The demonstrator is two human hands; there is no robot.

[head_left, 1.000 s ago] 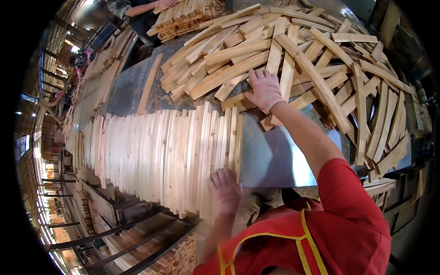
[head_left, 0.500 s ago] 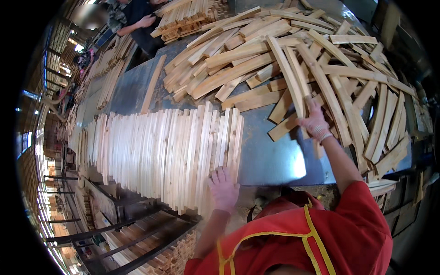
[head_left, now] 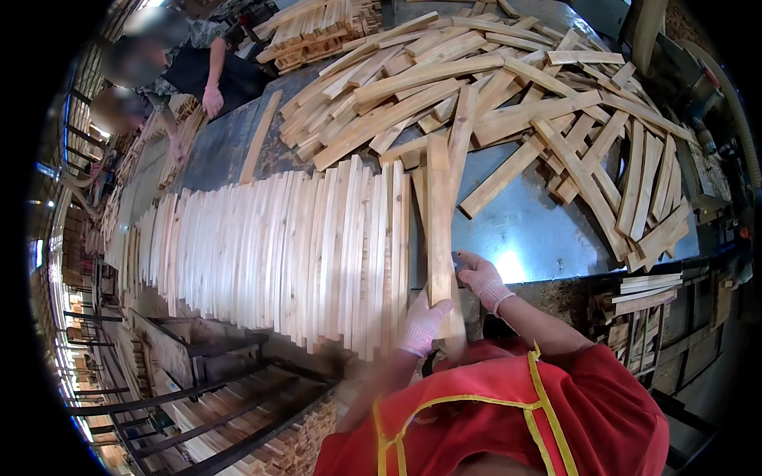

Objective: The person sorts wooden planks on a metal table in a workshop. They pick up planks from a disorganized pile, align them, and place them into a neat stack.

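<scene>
Two or more pale wooden slats (head_left: pixel 438 218) stand lengthwise before me, overlapping, their far ends on the blue-grey metal table and their near ends at its front edge. My left hand (head_left: pixel 426 324), in a light work glove, is closed round their lower part. My right hand (head_left: pixel 482 282), also gloved, is closed at the right edge of these slats; its fingertips are partly hidden. To the left lies a close row of slats (head_left: pixel 286 246), side by side. A loose heap of slightly curved slats (head_left: pixel 413 119) spreads over the far and right side.
Two or more people work at the far left, one with a hand (head_left: pixel 213 101) hanging over the table. A stacked wood pile (head_left: pixel 321 32) stands at the back. Dark metal rails (head_left: pixel 230 397) run below the row's near edge. More slats (head_left: pixel 647 287) are stacked at lower right.
My right hand has come back from the heap toward my left, bringing slats. My left hand has left the row's right end and gripped them. The far people have shifted.
</scene>
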